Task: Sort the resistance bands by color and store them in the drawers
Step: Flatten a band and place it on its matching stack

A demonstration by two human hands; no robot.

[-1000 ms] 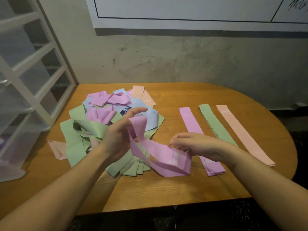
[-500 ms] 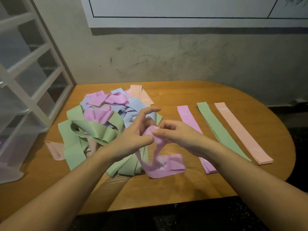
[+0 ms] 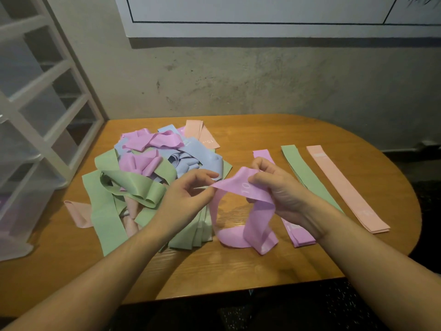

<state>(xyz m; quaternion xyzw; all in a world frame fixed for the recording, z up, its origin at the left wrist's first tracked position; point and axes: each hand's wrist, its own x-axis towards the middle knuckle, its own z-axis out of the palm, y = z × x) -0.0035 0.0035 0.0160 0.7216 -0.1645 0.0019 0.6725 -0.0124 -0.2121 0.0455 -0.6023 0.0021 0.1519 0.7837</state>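
A purple band (image 3: 248, 216) marked "10" hangs between my hands over the table's front middle, its loop drooping onto the wood. My left hand (image 3: 188, 194) pinches its left end. My right hand (image 3: 276, 187) grips its upper part. A mixed pile of green, purple, blue and pink bands (image 3: 148, 177) lies to the left. On the right lie three flat stacks: purple (image 3: 296, 235), partly under my right hand, green (image 3: 305, 175) and pink (image 3: 346, 189).
A white-framed unit of clear plastic drawers (image 3: 35, 130) stands at the left edge of the wooden table (image 3: 238, 266). A grey wall with a whiteboard (image 3: 262, 17) rises behind. The table's rounded end curves at the right.
My hands, close together half a second ago, have drawn apart and stretch the purple band's top between them. The band's loop has unfolded and hangs longer.
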